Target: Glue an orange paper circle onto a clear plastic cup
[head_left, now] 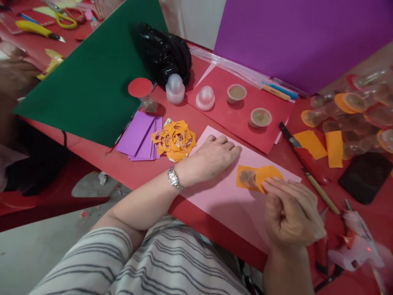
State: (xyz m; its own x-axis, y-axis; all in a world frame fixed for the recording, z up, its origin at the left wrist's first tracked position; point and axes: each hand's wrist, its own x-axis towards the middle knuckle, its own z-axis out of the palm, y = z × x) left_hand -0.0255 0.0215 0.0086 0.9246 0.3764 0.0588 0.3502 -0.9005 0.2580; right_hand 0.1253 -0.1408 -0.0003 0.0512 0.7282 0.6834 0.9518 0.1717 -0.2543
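My right hand pinches an orange disc on the end of a clear plastic cup piece. This piece lies on its side along an orange paper strip, over a pink sheet. Its cup end looks brownish inside. My left hand rests palm down on the pink sheet, left of the piece, fingers curled under and closed; nothing shows in it. Near its wrist is a pile of cut orange paper, and left of that a stack of purple paper cards.
Glue gun, phone, cutter and similar cup pieces crowd the right. Brown-filled cups and clear cups stand behind. A green board slants at left; another person's hand is beyond it.
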